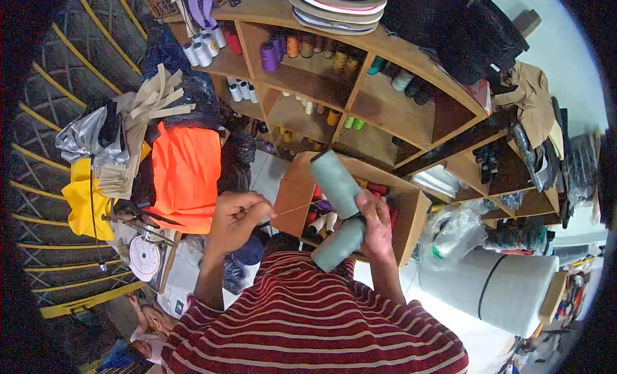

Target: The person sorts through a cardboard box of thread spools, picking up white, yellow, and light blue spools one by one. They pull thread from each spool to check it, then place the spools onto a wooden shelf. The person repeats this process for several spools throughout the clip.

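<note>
Two grey-green thread spools are gripped in my right hand [378, 227]. The upper spool [335, 182] tilts away from me, and the lower spool [339, 247] slants back toward my striped shirt. A thin thread [292, 211] runs from about the upper spool to the pinched fingers of my left hand [236, 221], held to the left at about the same height. Below and beyond both hands stands an open cardboard box [411, 223]. Inside it lie several spools in red, white and dark colours, partly hidden by my right hand and the spools.
Beyond the box, a wooden cubby shelf [395, 110] holds thread spools in many colours. To the left are an orange cloth [186, 175] and a yellow cloth [83, 204]. A large white roll [508, 290] and clear plastic bags [453, 236] are at the right. Another person [151, 329] is at lower left.
</note>
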Available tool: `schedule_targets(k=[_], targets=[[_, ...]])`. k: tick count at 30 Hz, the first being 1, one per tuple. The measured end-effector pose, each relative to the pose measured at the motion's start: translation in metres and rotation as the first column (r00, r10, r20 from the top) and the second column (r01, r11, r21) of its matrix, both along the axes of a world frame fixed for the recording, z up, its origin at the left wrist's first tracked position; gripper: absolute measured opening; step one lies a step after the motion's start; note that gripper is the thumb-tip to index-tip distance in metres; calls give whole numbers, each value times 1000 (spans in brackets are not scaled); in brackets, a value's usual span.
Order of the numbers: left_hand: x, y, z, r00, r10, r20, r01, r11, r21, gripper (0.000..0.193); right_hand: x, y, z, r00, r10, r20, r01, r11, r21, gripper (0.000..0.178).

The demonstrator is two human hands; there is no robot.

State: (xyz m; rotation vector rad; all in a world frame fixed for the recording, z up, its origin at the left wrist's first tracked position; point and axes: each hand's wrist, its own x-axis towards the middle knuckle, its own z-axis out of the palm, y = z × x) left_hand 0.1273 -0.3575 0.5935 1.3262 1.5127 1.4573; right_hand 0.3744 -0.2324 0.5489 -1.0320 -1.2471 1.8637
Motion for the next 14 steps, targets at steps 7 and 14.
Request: schedule_targets(k=[7, 14], targets=[[-2, 10, -31, 995, -9, -101, -7, 988, -157, 21, -6, -6, 23, 995, 52, -84, -61, 992, -107, 48], [12, 42, -66, 956, 42, -291, -57, 997, -46, 15, -1, -11, -8, 977, 176, -118, -194, 967, -166, 56]])
